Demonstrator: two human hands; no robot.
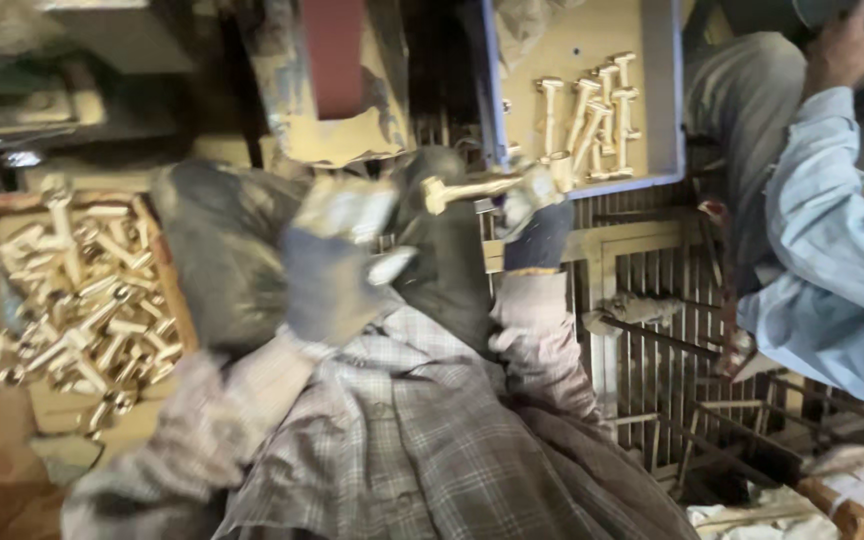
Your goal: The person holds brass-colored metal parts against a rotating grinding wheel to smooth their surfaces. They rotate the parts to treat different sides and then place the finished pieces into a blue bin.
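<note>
Head view, right hand (535, 205) gripping brass fitting (472, 188), lying level (seemingly leftward)

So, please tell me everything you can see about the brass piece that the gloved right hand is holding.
The brass piece is a short, yellow-gold metal rod with a rounded knob at its left end. It lies almost level, in the air above the dark machine. The right hand, in a worn grey glove, grips its right end. That end points toward the blue-rimmed tray, where similar brass parts lie. The left hand is blurred and does not touch it. Finer detail is too blurred to tell.
</note>
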